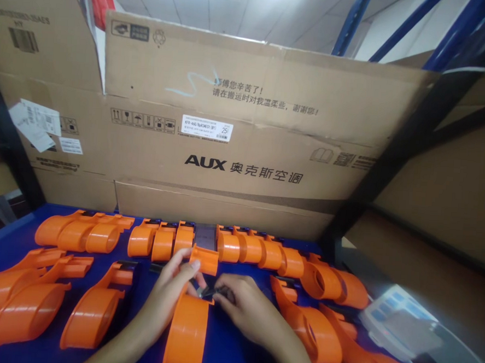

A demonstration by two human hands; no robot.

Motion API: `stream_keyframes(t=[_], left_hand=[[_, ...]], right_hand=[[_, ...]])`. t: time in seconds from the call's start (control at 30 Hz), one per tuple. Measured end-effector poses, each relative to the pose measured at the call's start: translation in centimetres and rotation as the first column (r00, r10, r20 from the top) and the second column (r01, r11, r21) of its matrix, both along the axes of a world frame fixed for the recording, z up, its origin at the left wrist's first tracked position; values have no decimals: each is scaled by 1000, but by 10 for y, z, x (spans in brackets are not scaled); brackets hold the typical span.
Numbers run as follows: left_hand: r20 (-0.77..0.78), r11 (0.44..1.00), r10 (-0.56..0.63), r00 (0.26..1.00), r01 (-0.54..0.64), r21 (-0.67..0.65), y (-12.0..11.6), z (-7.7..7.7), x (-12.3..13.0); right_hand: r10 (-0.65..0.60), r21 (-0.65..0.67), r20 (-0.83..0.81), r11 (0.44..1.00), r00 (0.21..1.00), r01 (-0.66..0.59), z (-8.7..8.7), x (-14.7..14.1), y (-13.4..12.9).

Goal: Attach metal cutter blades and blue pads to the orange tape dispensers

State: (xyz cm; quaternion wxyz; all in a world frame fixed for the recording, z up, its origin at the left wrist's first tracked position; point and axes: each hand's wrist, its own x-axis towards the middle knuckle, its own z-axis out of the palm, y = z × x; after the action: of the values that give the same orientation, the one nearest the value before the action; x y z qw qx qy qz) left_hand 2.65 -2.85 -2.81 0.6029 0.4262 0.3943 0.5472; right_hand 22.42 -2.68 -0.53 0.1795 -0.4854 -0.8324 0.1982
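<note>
Near the bottom middle, my left hand (183, 274) is closed on an orange plastic part (188, 331), which has a wide curved band below and a smaller piece above the fingers. My right hand (235, 299) is pinched beside it, on a small dark piece (209, 292) at the part's narrow middle. What exactly this dark piece is, I cannot make out. Between the two hands a bit of shiny metal shows. Partly hidden behind my left wrist lies a black item (156, 267) on the blue surface.
Several like orange parts stand in a back row (164, 244) and at the left (90, 317) and right (319, 334) on the blue table (137, 295). A printed cardboard sheet (153, 159) walls off the back. At right sits a pale device (400, 322).
</note>
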Motion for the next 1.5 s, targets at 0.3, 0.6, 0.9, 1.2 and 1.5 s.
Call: stream_keyframes(t=[0.3, 0.6, 0.9, 1.2, 1.5], left_hand=[[-3, 1000, -19, 1000, 19, -6, 2, -4, -1], [-16, 1000, -14, 1000, 14, -16, 0, -2, -1], [-13, 1000, -12, 1000, 12, -1, 1, -5, -1], [5, 999, -29, 1000, 29, -19, -2, -2, -1], [22, 999, -33, 999, 33, -8, -4, 0, 2]], right_hand=[[36, 8, 106, 999, 994, -37, -4, 2, 3], [58, -86, 102, 995, 993, -49, 0, 0, -2], [40, -75, 159, 997, 986, -29, 3, 1, -4], [-53, 12, -212, 998, 976, 57, 4, 6, 4], [-137, -79, -730, 990, 669, 117, 2, 3, 8]])
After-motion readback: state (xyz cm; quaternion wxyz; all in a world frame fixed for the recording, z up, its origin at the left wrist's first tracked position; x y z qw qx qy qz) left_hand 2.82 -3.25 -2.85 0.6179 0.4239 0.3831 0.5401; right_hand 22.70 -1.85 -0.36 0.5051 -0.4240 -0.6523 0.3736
